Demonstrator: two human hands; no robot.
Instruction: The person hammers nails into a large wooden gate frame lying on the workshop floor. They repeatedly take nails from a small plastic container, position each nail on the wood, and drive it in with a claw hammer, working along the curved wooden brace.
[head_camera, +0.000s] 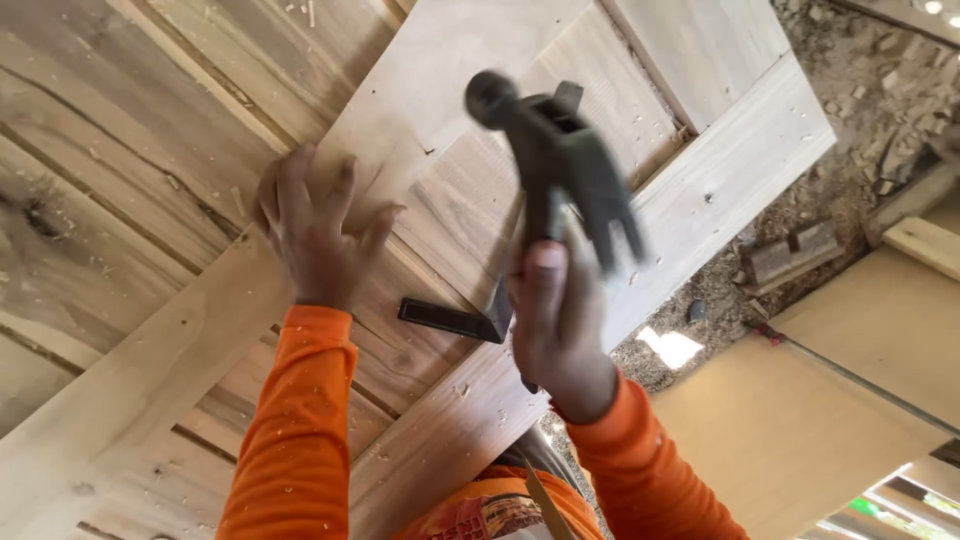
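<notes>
- The right hand (556, 318), in an orange sleeve, is closed around the handle of a dark steel claw hammer (560, 160); the hammer head is raised above the hand and blurred, its round face toward the upper left and its claws pointing down to the right.
- The left hand (318, 232) lies open, fingers spread and palm flat, on a pale diagonal wooden board (150, 380) that crosses the panel; it grips nothing.
- Between the two hands, just below the left palm and touching the right hand's near side, a black metal square (450, 320) lies flat on the wood.
- Judging by how things lie, the pale framed panel of joined wooden boards (720, 160) already looks assembled: the boards sit tight with closed seams. I cannot make out any nail or fastener under the hammer.
- Fine shavings dot the boards around both hands.
- Beyond the right hand, past the panel's edge, the sawdust-covered floor (860, 110) holds wood offcuts.
</notes>
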